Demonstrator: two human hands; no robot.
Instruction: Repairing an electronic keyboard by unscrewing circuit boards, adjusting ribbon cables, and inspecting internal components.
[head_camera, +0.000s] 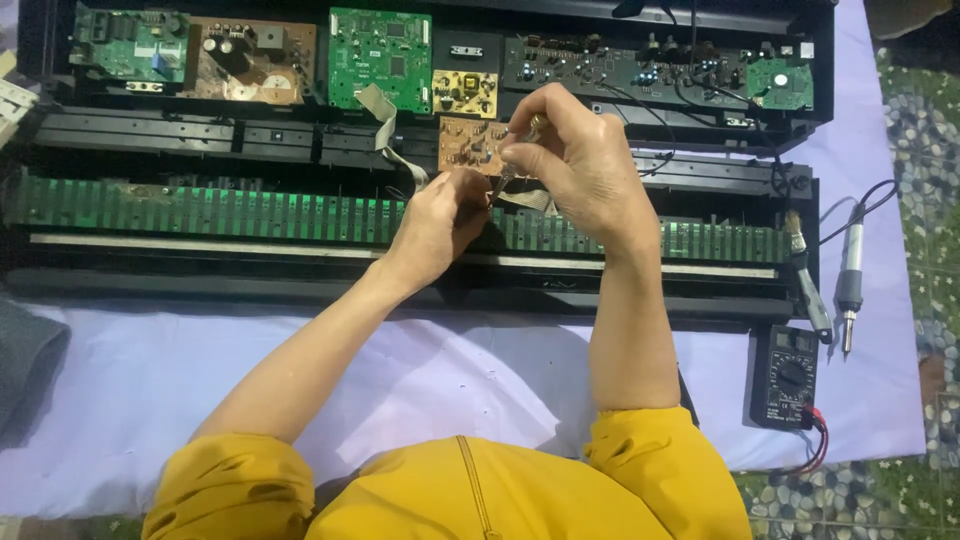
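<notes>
Yellow sleeves (450, 490) closest to the lens. Right hand (580, 165) pinches a slim metal-tipped tool (512, 165) over the small brown circuit board (470, 143); left hand (440, 220) curls its fingers beside it. Looks like probing or unscrewing, which needs a steady tip. Around it: ridged green strip (200, 212), black plastic casing (200, 285), lilac cloth (400, 370).

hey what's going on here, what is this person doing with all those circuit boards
A person in yellow sleeves is bent over an opened electronic keyboard lying on a pale purple cloth. The right hand holds a thin tool against a small brown circuit board, and the left hand is at the board's lower edge. Other green and brown boards sit along the back of the case. A multimeter, a brush and a soldering iron lie to the right.
</notes>
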